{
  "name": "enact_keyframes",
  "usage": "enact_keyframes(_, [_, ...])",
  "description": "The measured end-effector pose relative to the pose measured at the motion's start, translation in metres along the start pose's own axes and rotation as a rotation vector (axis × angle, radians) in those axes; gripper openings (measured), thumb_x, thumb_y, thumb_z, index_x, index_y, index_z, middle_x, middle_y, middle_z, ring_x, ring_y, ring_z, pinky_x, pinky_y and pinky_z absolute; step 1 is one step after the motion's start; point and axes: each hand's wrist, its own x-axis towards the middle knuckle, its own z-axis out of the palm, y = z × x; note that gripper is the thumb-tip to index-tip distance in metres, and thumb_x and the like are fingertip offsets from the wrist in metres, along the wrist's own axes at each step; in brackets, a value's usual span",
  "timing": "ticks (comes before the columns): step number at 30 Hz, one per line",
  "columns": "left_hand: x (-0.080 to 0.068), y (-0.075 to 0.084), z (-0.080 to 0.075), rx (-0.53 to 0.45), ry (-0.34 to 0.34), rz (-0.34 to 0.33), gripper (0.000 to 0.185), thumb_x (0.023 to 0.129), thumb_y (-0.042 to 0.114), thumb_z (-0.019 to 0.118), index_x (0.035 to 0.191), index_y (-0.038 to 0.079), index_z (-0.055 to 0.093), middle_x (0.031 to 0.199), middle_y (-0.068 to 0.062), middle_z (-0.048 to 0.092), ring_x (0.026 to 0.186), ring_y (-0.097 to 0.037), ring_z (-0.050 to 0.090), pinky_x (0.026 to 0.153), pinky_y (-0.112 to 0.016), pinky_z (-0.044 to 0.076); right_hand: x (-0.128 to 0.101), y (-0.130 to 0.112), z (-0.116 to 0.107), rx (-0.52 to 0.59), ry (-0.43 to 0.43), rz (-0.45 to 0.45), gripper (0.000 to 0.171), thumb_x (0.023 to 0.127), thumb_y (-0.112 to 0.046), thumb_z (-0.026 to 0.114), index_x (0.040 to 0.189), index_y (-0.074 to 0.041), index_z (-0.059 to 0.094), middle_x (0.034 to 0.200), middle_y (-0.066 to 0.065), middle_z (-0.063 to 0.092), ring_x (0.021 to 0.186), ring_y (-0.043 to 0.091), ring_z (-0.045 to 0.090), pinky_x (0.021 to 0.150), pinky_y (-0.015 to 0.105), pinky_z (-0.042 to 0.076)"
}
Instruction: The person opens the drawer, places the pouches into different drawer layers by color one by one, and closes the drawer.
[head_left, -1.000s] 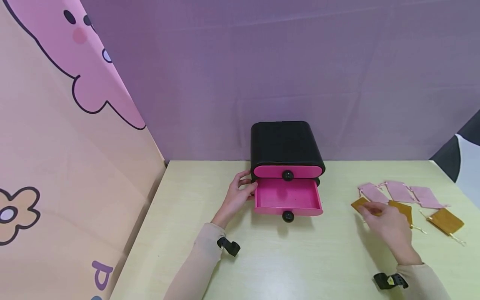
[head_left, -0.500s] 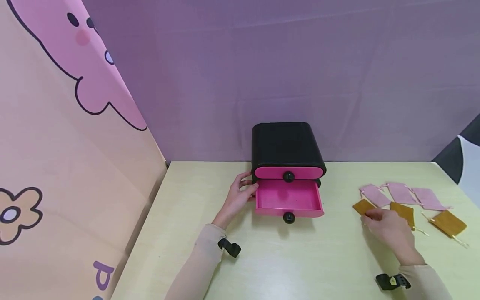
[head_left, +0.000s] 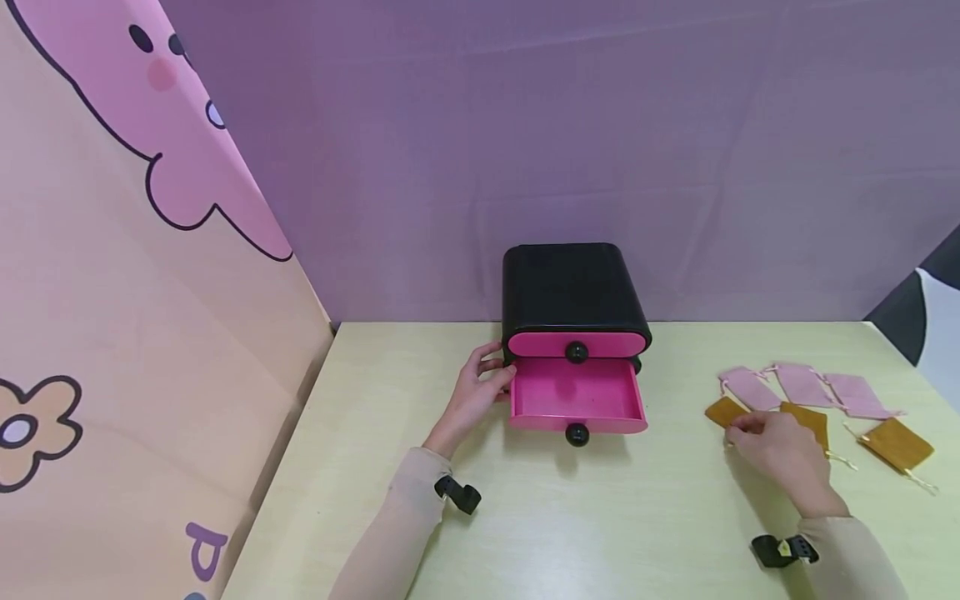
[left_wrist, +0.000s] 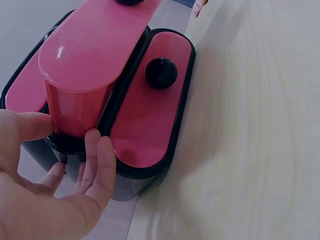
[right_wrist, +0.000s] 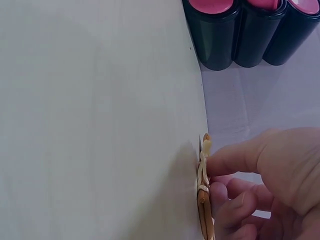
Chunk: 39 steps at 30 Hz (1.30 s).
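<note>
A small black cabinet (head_left: pixel 570 287) with pink drawers stands on the table, its middle drawer (head_left: pixel 577 392) pulled out with only a few tiny specks inside. My left hand (head_left: pixel 468 400) holds the cabinet's left side; in the left wrist view, the thumb and fingers lie around the middle compartment's end. At the right, my right hand (head_left: pixel 780 450) pinches a mustard drawstring pouch (head_left: pixel 723 411) that lies low at the table. In the right wrist view, the thumb and bent fingertips meet at that pouch (right_wrist: pixel 205 215). The hand partly covers a second mustard pouch (head_left: pixel 810 423).
Several pouches lie at the right: pink ones (head_left: pixel 799 385) in a row behind and a mustard one (head_left: pixel 896 445) farther right. The light wood table (head_left: pixel 525 533) meets a purple cloth (head_left: pixel 420 167) at the back and a printed panel (head_left: pixel 150 333) at the left.
My right hand has dropped slightly toward me and its fingertips have drawn together at the near edge of the leftmost mustard pouch. The left hand and cabinet stay put.
</note>
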Motion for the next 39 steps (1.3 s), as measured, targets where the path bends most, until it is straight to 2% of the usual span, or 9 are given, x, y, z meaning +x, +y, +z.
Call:
enact_keyframes(5, [-0.001,-0.001,0.0,-0.002,0.003,-0.005,0.058,0.105,0.019,0.065,0.158,0.01,0.044,0.145,-0.026,0.053,0.089,-0.018,0.069,0.103,-0.058,0.059,-0.002,-0.001,-0.001,0.014,0.002,-0.004,0.042,0.102,-0.035,0.062,0.12,0.002,0.072,0.105,0.024,0.073,0.083,0.03,0.062,0.06,0.033,0.042])
enact_keyframes(10, [-0.001,0.001,0.001,0.002,0.005,-0.009,0.057,0.106,0.019,0.064,0.158,0.011,0.043,0.146,-0.026,0.052,0.091,-0.02,0.069,0.103,-0.058,0.059,-0.004,0.001,-0.001,0.028,0.019,-0.018,0.042,0.102,-0.034,0.062,0.12,0.003,0.073,0.107,0.025,0.073,0.085,0.03,0.062,0.062,0.032,0.041])
enact_keyframes(20, [-0.001,0.0,0.0,0.013,0.008,-0.019,0.058,0.105,0.019,0.065,0.159,0.012,0.044,0.145,-0.024,0.054,0.092,-0.019,0.07,0.102,-0.055,0.06,-0.01,0.001,-0.001,0.037,0.155,-0.125,0.037,0.102,-0.027,0.065,0.117,0.006,0.075,0.101,0.025,0.078,0.076,0.019,0.064,0.06,0.03,0.043])
enact_keyframes(30, [-0.001,0.001,0.0,0.015,0.003,-0.015,0.058,0.105,0.02,0.065,0.158,0.012,0.044,0.146,-0.023,0.053,0.091,-0.016,0.069,0.099,-0.051,0.062,-0.018,-0.013,-0.002,0.064,0.229,-0.201,0.031,0.102,-0.029,0.067,0.112,-0.002,0.079,0.093,0.014,0.079,0.077,0.014,0.06,0.059,0.026,0.04])
enact_keyframes(39, [-0.001,-0.001,-0.001,0.013,-0.007,-0.014,0.058,0.105,0.021,0.064,0.159,0.013,0.043,0.146,-0.022,0.053,0.095,-0.02,0.069,0.104,-0.056,0.059,-0.028,-0.03,-0.005,0.097,0.254,-0.268,0.024,0.102,-0.028,0.07,0.108,-0.007,0.082,0.092,0.009,0.081,0.072,-0.008,0.052,0.058,0.025,0.043])
